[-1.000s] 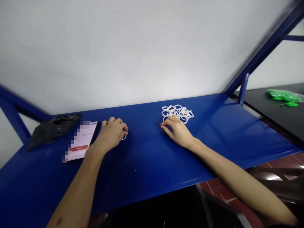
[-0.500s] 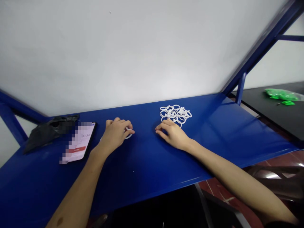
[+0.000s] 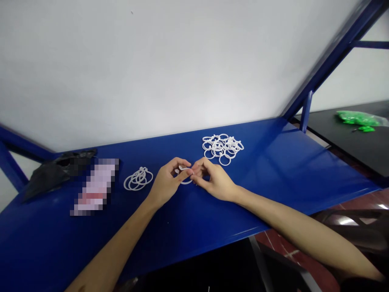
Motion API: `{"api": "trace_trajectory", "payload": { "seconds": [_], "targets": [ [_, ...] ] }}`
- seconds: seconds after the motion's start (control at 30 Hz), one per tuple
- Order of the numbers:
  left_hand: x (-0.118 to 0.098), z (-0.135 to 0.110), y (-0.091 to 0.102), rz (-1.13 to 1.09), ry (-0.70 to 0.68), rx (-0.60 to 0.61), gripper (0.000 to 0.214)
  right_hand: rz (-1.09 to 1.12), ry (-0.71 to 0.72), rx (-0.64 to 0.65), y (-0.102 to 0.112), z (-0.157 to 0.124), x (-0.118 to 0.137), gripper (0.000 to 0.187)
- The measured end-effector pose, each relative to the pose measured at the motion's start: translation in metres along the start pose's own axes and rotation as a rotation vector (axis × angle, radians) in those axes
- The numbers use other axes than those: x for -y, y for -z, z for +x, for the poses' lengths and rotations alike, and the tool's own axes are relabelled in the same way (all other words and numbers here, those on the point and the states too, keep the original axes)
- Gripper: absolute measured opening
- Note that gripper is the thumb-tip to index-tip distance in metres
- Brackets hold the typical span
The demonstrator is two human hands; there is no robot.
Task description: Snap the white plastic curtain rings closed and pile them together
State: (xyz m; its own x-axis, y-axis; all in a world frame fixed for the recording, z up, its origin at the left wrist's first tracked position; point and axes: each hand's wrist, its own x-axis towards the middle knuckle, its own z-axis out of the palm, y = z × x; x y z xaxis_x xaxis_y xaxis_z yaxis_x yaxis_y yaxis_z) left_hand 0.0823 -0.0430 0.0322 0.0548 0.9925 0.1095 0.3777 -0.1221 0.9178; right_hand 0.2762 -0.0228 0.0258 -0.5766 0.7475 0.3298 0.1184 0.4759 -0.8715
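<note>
A white plastic ring is held between both hands over the middle of the blue table. My left hand pinches it from the left with thumb and forefinger. From the right, my right hand closes its fingertips on the ring's edge, nearly touching the left thumb. Fingers cover much of the ring. Left of my left hand lies a small group of similar white rings, each with a little knob or eyelet. A larger heap of white rings lies beyond my right hand.
On the left of the blue table lie a phone, its screen blurred out, and a black plastic bag. Blue metal posts flank the table. A clear bag with green pieces rests on a dark table at right.
My left hand has moved right to meet my right hand, and both now grip a ring. The small group of rings at left is uncovered.
</note>
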Motion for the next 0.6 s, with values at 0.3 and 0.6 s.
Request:
{"api": "trace_trajectory", "payload": {
  "seconds": [0.3, 0.6],
  "targets": [
    [-0.0008, 0.0021, 0.0002, -0.245, 0.135, -0.158, 0.045, -0.080, 0.049, -0.120, 0.0016, 0.0023, -0.0004, 0.021],
    [0.0025, -0.0035, -0.0087, -0.220, 0.093, -0.099, 0.043, -0.169, 0.084, -0.058, 0.0031, 0.0005, -0.0060, 0.009]
  ]
}}
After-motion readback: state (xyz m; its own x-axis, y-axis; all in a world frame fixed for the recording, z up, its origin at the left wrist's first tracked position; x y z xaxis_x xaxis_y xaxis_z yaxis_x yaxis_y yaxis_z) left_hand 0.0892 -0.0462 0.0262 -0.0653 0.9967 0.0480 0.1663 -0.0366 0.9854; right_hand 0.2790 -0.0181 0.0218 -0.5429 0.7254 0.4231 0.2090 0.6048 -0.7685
